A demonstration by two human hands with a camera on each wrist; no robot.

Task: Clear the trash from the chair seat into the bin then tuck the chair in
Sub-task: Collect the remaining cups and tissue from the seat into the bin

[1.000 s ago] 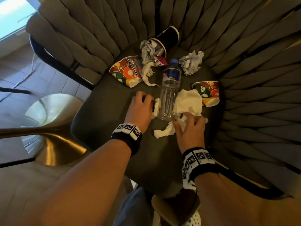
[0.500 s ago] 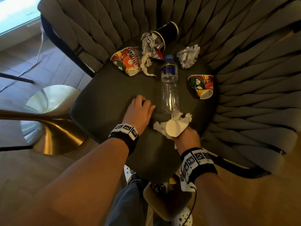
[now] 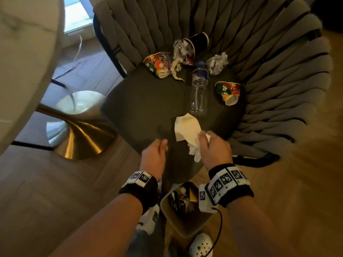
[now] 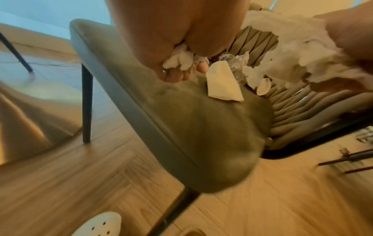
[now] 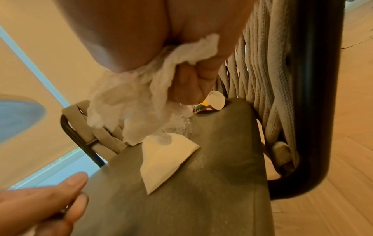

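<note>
The right hand [image 3: 213,147] curls its fingers [image 5: 189,86] round a crumpled white tissue [image 5: 129,102], held above the chair seat [image 3: 144,102]. The left hand [image 3: 155,154], beside it, closes its fingers [image 4: 181,75] on a small tissue wad [image 4: 182,59]. Just beyond the fingertips lies a flat napkin [image 3: 186,127], then a clear plastic bottle [image 3: 199,93]. The bin [image 3: 185,225] stands below the wrists.

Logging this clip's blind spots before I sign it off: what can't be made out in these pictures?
- Bin: head view, half covered by the right wrist band; its contents are dark and unreadable.
- Left hand: head view hides the palm; only the left wrist view shows the tissue scrap it grips.
- Bottle: both wrist views hide most of it behind the tissue in the right hand.
- Dark cup: print too small.
</note>
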